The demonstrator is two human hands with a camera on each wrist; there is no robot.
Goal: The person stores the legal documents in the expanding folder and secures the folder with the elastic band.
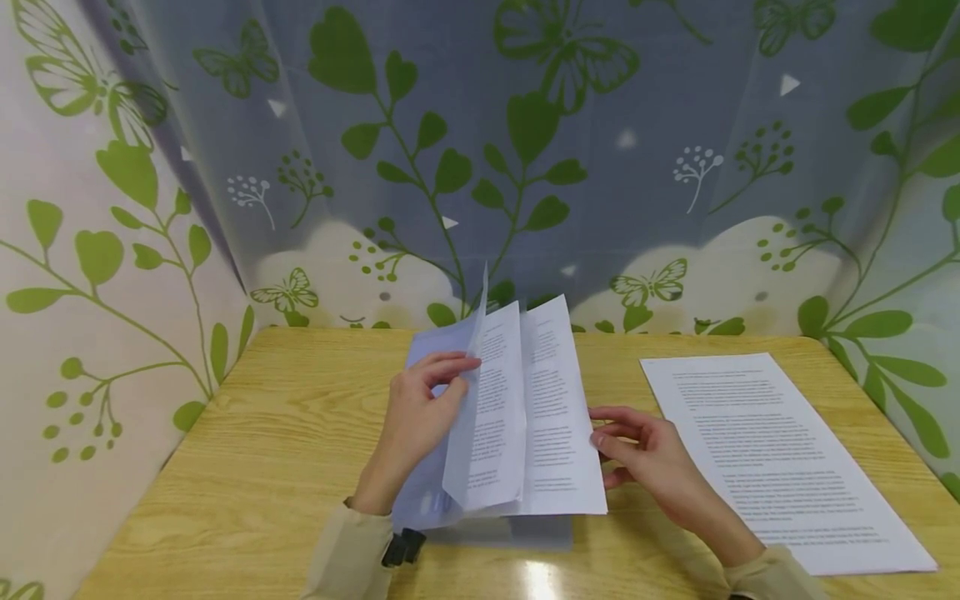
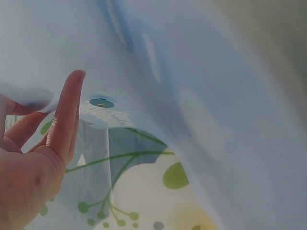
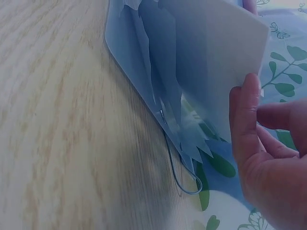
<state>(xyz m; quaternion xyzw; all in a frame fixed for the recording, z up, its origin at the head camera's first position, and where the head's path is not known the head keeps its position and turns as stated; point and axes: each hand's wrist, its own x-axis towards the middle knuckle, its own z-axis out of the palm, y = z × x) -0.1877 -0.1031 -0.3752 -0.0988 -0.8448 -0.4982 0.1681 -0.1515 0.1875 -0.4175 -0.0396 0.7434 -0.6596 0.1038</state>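
A translucent bluish document folder [image 1: 429, 492] stands partly spread on the table, with printed sheets [image 1: 555, 400] among its clear leaves. My left hand [image 1: 422, 408] pinches the edge of a raised clear leaf between thumb and fingers. In the left wrist view, a small round button [image 2: 102, 103] shows on the folder, beside the left fingers. At the other side, my right hand [image 1: 648, 450] pinches the outer edge of the rightmost printed sheet. The right wrist view shows several leaves fanned apart and a thin elastic cord [image 3: 173, 172] looped at the folder's edge.
A stack of printed paper [image 1: 772, 467] lies flat to the right, close to the right forearm. The wooden table [image 1: 247, 450] reaches back to a curtain [image 1: 465, 167] patterned with leaves and butterflies, which also hangs along both sides.
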